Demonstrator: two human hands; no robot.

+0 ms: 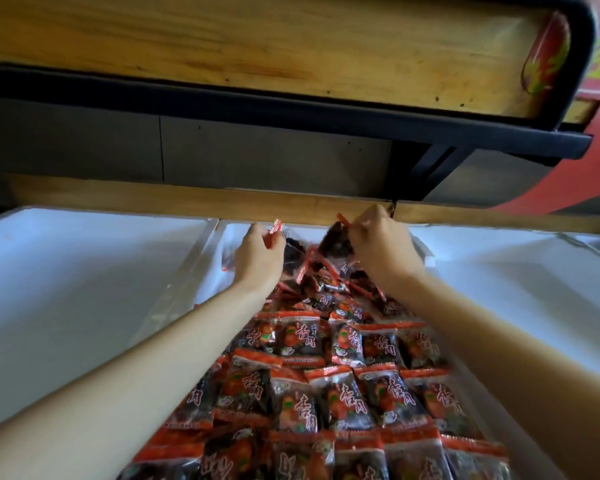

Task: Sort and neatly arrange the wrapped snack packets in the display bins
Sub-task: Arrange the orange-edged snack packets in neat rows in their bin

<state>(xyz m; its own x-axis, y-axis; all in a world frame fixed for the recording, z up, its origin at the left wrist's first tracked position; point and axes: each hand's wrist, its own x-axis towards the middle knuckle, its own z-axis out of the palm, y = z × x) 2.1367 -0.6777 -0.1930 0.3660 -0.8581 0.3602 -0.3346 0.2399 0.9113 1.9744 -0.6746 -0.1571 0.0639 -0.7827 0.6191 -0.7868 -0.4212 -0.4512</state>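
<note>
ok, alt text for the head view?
Two hands reach to the far end of the middle white bin: the left hand pinches one red-and-black snack packet, the right hand a second packet, above a loose heap. Nearer packets lie in neat rows.

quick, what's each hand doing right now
Left hand: holds a snack packet by its red edge.
Right hand: pinches a second packet by its red edge.

Snack packets [343, 400]: large characters, apparently "杏肉"; smaller print unreadable.
</note>
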